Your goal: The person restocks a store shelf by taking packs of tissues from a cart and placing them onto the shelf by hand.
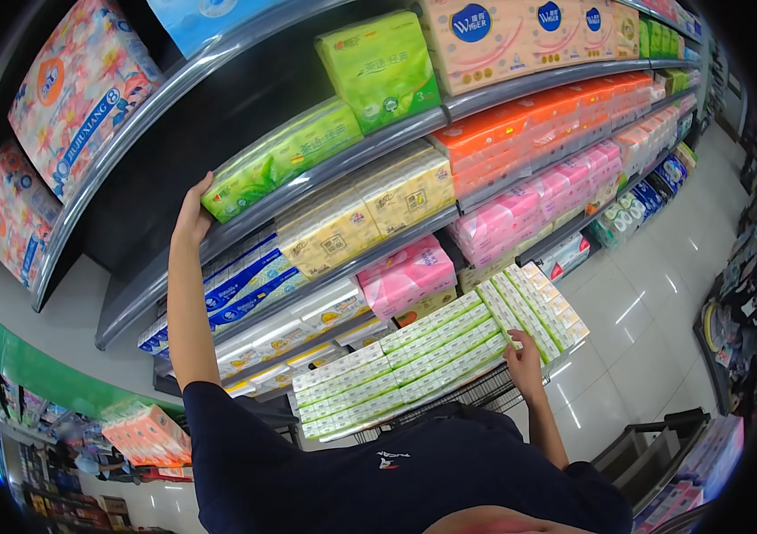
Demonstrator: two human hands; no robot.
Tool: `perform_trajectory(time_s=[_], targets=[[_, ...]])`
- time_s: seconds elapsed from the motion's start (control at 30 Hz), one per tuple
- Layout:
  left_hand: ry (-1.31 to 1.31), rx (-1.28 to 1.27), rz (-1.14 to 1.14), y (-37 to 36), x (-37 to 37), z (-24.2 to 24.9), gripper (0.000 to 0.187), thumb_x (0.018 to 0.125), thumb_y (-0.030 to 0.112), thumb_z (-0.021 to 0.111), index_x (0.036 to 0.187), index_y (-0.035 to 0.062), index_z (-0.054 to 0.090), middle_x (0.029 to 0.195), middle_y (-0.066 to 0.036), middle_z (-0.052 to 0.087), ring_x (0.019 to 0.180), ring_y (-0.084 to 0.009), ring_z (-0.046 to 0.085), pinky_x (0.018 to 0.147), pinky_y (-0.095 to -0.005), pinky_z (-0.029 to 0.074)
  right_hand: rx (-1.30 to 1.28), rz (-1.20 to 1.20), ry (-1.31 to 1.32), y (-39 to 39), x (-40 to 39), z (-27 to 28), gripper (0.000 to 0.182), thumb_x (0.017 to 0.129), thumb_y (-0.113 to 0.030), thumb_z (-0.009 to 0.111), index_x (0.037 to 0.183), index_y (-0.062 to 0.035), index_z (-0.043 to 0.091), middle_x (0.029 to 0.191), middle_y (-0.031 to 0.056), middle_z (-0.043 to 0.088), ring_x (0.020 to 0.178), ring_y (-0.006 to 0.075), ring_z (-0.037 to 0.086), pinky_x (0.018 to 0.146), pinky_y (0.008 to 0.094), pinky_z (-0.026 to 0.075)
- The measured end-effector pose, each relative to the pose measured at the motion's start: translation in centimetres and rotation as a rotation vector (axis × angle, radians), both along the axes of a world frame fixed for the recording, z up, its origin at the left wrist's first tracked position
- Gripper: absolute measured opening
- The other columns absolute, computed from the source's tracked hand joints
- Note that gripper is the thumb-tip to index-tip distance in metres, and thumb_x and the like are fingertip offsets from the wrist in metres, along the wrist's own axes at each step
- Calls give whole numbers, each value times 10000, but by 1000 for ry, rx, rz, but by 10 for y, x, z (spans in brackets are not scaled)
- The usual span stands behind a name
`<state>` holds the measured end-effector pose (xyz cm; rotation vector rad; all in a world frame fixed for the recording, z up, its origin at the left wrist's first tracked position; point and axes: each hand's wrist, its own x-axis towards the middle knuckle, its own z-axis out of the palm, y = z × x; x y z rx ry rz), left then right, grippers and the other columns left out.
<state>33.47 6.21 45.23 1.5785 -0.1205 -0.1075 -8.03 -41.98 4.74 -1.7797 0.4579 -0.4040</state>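
My left hand reaches up to the shelf, its fingers bent round the near end of a long green tissue pack that lies on its side. An upright green tissue pack stands just beyond it. Lower down, my right hand has its fingers curled against the edge of white and green tissue packs. These are laid in rows on a shopping cart of black wire, in front of my body. My right fingertips are partly hidden by the hand itself.
Shelf tiers ahead hold beige tissue packs, orange packs, yellow packs and pink packs. Floral packs sit at upper left. A tiled floor runs along the right, with a dark rack behind.
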Motion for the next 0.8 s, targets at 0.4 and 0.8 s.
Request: perform_trajectory(time_s=[0.4,0.8], targets=[[42,118,51,3,-8,13,590,1076,515,555,1394,25,636,1436,-154,634,1356,-296,534,1204,-461,330,-93,70,25,8,4,24,313,1009,-37,628,1320,6,636,1265,217,610,862,287,710,770,370,594],[-1055,930,616,-42,-99,25,519,1106,363,579,1412,-56,598,1402,-251,644,1336,-349,607,1135,-421,437,-325,-191,100,-26,-11,17,195,1017,-126,616,1118,-3,729,900,225,705,751,381,685,688,459,536]])
